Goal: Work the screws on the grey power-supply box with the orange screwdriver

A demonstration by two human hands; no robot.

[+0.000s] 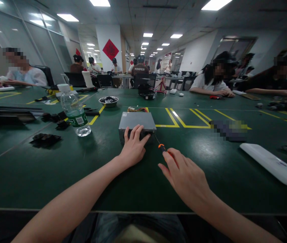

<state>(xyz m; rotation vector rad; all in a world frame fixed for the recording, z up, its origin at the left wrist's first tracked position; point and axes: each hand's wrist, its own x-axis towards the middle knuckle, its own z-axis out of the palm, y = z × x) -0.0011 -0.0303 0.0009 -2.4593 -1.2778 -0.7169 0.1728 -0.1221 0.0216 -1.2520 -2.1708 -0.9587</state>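
A grey metal computer power supply [138, 120] sits on the green table in front of me, with bundled coloured wires [137, 109] behind it. My left hand [134, 145] is closed over its near edge, fingertips on the top and thumb by the front right corner. In my right hand [184, 168] is a screwdriver [161, 147] with an orange and black handle. Its thin shaft points up and left to the power supply's near right corner. Whether the tip sits in a screw is too small to tell.
Left of the power supply stands a water bottle [76, 114], with black parts [45, 140] beside it. Behind is a metal bowl [108, 102] of small pieces. A white casing [272, 163] lies at right. Several people sit around the tables.
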